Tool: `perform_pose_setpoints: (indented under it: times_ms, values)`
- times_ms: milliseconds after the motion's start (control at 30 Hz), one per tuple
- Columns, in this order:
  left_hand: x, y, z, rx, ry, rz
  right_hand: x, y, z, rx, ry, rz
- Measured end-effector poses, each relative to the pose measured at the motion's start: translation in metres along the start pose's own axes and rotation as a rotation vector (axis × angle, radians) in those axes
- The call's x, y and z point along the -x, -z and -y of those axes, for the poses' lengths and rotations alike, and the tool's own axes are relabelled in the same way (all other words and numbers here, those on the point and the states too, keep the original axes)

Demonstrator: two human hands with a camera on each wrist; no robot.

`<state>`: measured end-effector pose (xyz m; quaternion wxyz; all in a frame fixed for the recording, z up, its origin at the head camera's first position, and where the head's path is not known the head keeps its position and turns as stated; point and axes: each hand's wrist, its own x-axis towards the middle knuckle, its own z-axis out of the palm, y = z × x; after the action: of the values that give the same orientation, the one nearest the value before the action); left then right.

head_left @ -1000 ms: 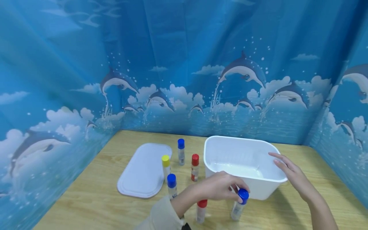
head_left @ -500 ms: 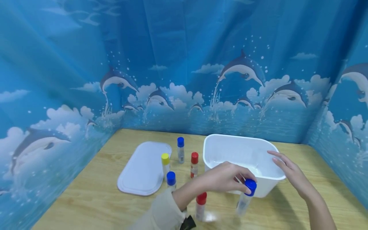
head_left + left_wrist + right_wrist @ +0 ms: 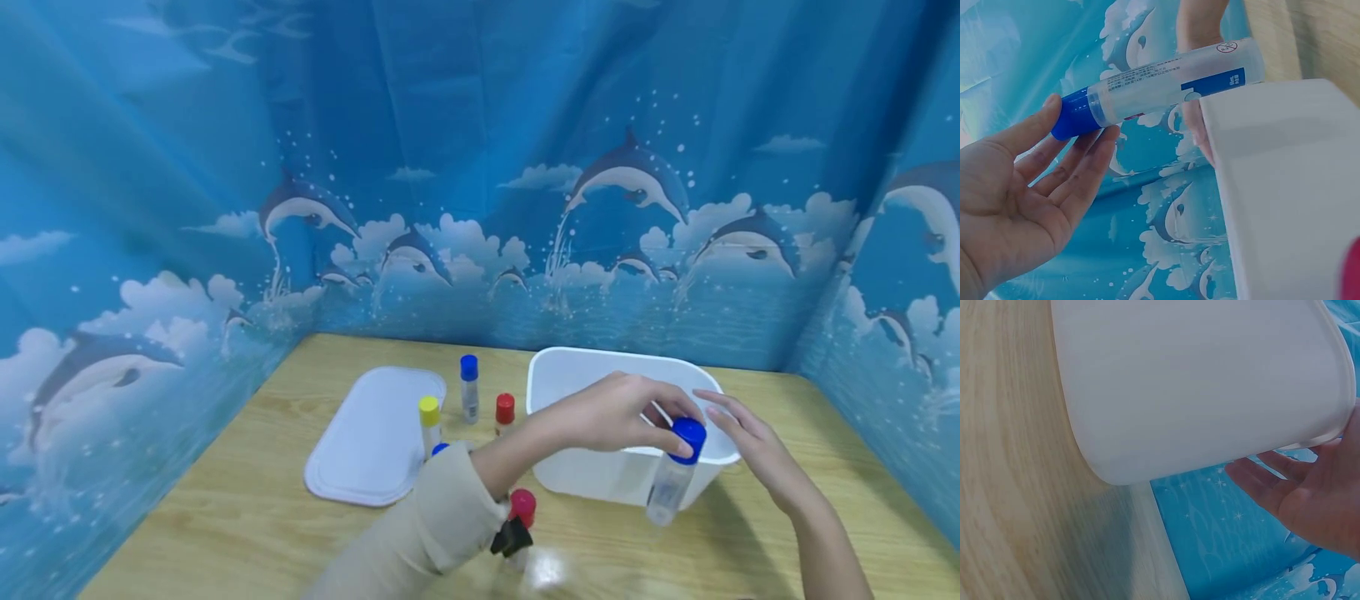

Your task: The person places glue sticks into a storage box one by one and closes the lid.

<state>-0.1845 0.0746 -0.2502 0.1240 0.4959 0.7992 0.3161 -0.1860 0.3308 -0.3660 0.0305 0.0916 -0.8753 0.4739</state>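
Note:
My left hand [image 3: 622,412] pinches the blue cap of a clear glue bottle [image 3: 671,483] between thumb and fingertips. The glue bottle [image 3: 1172,81] hangs slightly tilted in front of the white plastic bin [image 3: 600,475], overlapping its front wall in the head view. My right hand [image 3: 761,458] is at the bin's right end, its fingers fairly straight and reaching over the rim. From the right wrist, the right hand [image 3: 1310,494] shows close against the bin's end wall [image 3: 1197,394]. Most of the bin's inside is hidden behind the left hand.
Left of the bin stand a blue-capped bottle [image 3: 469,392], a yellow-capped one [image 3: 430,421] and a red-capped one [image 3: 505,410]. Another blue cap [image 3: 439,448] and a red cap [image 3: 522,507] are partly behind the sleeve. A white lid [image 3: 375,442] lies farther left.
The left hand has lifted the blue-capped glue bottle off the table and carried it right and up toward the bin's front rim. The right hand has stayed at the bin's right end.

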Motion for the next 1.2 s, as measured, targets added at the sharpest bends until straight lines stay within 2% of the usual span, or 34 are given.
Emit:
perform_pose_setpoints:
  times_ms: [233,367,500,667,867,1067,1200]
  values:
    - [-0.019,0.024,-0.009,0.045,0.002,-0.024,0.002,0.0,-0.008,-0.059,0.083,-0.047]
    - [-0.033,0.036,-0.008,0.043,-0.002,-0.033,0.001,0.001,-0.005,-0.056,0.034,-0.025]
    - [-0.048,0.041,-0.001,0.028,0.007,-0.048,0.001,0.001,0.0,-0.066,-0.028,0.006]
    - [-0.066,0.038,0.01,0.044,0.045,-0.063,0.001,0.0,0.002,-0.083,-0.053,0.014]
    - [-0.084,0.028,0.025,0.126,0.094,-0.029,0.002,-0.001,0.002,-0.076,-0.063,0.006]
    - [-0.091,0.018,0.048,0.178,0.08,0.007,-0.001,-0.003,0.003,-0.091,-0.027,-0.015]
    - [-0.093,0.011,0.064,0.248,0.09,0.033,-0.002,-0.002,0.003,-0.102,0.002,-0.022]
